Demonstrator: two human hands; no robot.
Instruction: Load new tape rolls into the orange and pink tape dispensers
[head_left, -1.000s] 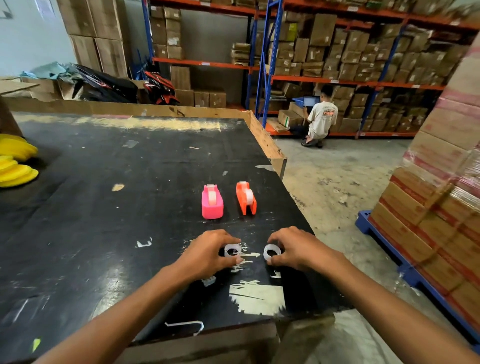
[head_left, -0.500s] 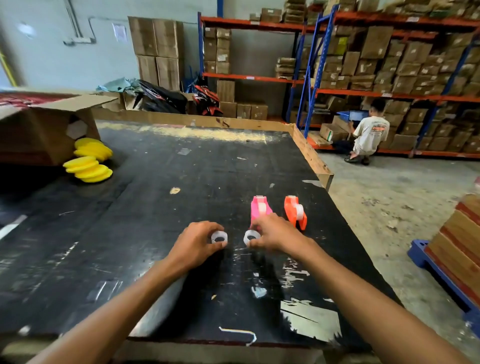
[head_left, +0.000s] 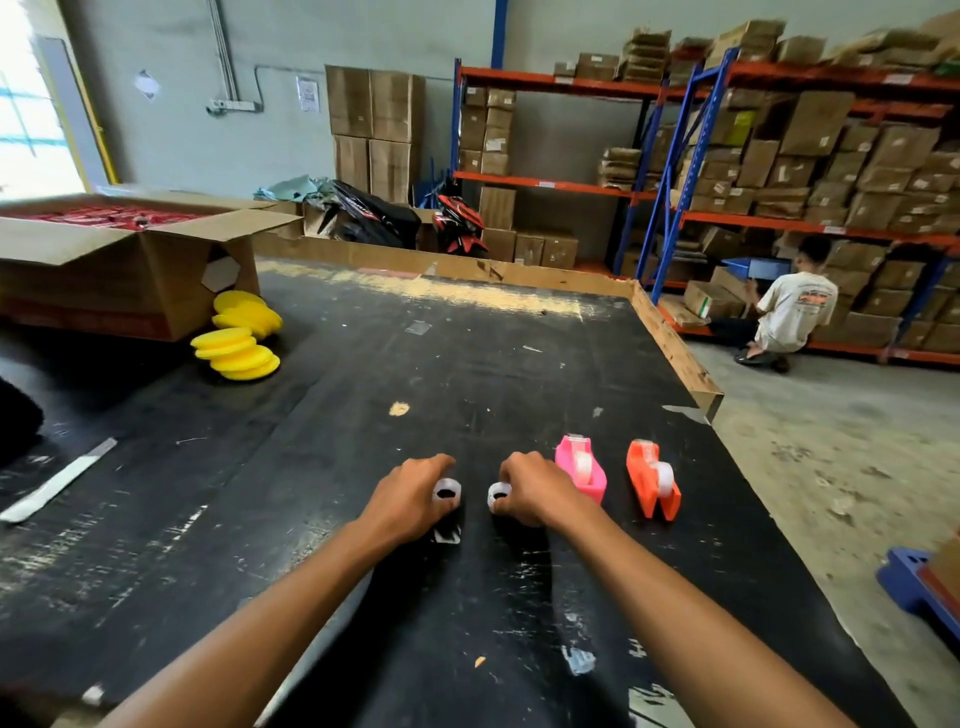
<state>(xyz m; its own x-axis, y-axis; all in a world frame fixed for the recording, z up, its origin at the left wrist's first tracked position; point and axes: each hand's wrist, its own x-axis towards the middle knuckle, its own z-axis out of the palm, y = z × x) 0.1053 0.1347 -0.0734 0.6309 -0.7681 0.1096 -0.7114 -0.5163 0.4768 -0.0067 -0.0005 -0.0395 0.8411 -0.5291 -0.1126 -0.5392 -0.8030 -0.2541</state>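
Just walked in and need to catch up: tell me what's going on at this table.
A person is at a black table, each hand gripping a small tape roll: the left hand holds one roll, the right hand another. The pink dispenser and orange dispenser sit just right of the hands, both with a roll in them. Neither new roll is loaded yet.

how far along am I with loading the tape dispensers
Nothing is loaded yet. In hand: your left hand grips one new tape roll and your right hand grips the other tape roll, both low over the black table. Still to do: the pink dispenser and orange dispenser each already hold a roll, which seemingly must come out before the new ones go in.
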